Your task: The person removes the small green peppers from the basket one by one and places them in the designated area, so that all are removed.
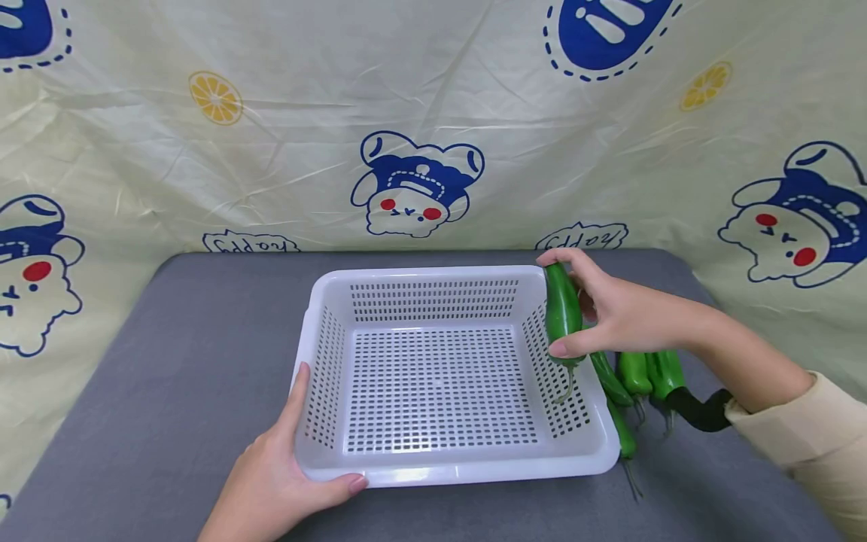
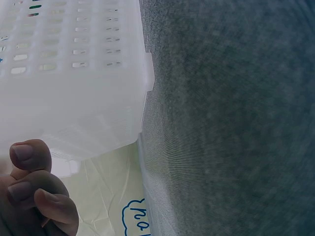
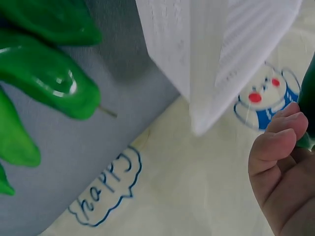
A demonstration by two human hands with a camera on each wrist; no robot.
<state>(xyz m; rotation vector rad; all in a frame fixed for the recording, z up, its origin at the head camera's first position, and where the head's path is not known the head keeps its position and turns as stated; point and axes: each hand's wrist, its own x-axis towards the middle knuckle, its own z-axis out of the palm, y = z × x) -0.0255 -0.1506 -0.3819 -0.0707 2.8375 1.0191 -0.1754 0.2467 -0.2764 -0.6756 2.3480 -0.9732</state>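
Note:
A white plastic basket [image 1: 440, 473] with slotted walls and floor stands on the grey table, and nothing lies in it. My left hand [image 1: 271, 467] grips its near left corner, thumb over the front rim and fingers against the outer left side. In the left wrist view, curled fingers [image 2: 44, 191] show beside the basket wall [image 2: 74, 108]. Above the basket's right rim, my right hand [image 1: 609, 305] holds a green pepper [image 1: 562, 305] between thumb and fingers, its stem pointing toward me. Only an edge of that pepper [image 3: 309, 103] appears in the right wrist view.
Several more green peppers [image 1: 634, 373] lie on the table [image 1: 203, 361] just right of the basket, partly hidden by the basket and right arm. A dark curved object [image 1: 701, 410] lies under the right forearm. A printed cloth [image 1: 291, 158] hangs behind the table.

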